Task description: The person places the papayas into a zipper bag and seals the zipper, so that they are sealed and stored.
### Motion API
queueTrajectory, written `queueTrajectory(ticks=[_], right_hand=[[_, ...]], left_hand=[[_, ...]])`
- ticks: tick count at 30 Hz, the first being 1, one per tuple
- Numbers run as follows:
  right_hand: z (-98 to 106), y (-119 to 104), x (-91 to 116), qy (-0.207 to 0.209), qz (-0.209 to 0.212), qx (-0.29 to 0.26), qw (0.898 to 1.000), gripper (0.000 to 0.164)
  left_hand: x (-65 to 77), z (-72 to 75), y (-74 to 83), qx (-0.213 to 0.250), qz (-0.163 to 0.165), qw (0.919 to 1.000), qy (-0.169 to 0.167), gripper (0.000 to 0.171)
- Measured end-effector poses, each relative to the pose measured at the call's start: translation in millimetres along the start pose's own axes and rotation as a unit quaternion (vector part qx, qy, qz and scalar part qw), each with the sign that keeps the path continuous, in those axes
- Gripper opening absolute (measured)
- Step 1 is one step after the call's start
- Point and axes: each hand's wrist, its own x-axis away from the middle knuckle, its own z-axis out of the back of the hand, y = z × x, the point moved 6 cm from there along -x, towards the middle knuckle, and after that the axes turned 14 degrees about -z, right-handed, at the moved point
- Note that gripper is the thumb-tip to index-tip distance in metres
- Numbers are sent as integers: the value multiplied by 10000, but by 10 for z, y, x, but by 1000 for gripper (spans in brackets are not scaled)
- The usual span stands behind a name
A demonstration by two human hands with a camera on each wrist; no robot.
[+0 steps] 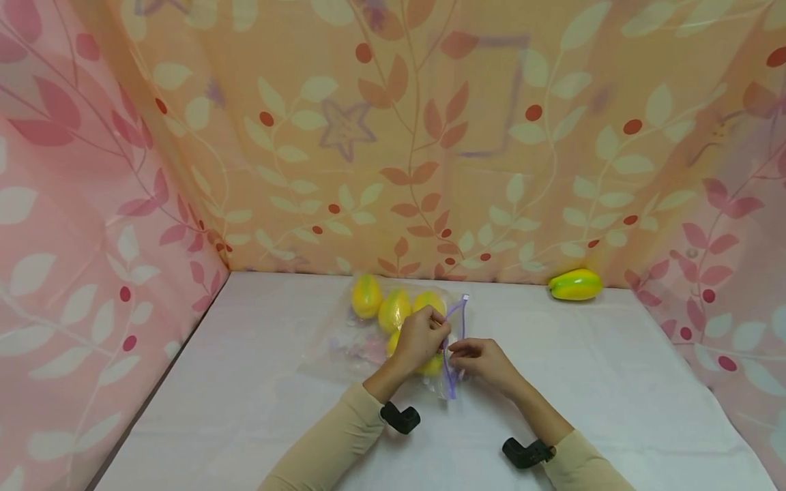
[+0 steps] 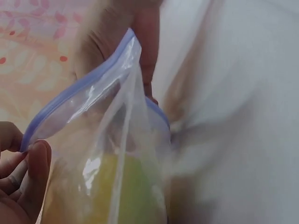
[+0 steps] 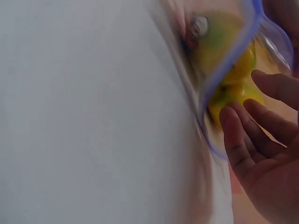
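Observation:
A clear zip bag with a purple zip edge lies on the table, holding several yellow-green fruits shaped like mangoes or papayas. My left hand is over the bag's mouth. In the left wrist view, its thumb and finger pinch one end of the purple edge, and the mouth stands parted. Just right of the mouth is my right hand. Its fingers are loosely bent and spread beside the purple rim in the right wrist view, with nothing pinched between them. Some fruit is hidden behind my left hand.
Another yellow-green fruit lies at the back right of the white-covered table. Patterned cloth hangs at the back, and pink cloth hangs at the left, with more on the right.

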Motion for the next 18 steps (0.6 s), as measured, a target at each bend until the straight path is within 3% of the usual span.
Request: queueTrajectory(ticks=[6,12,15,18], right_hand=[[336,82,-6,191,-494,75,9986,38],[765,64,-12,725,-751,507,9932,37],[995,36,-31,936,-842,748,9892,40],[1210,3,-48,1154,-884,1029,9840,46]], left_hand=[[-17,-15,15,-1130,-354,9921,-413,10],[6,-91,4,-1482,-192,9855,-799,13],[10,-113,22,-1683,-328,9821,-776,12],[11,-120,12,-1653,-321,9838,-613,11]])
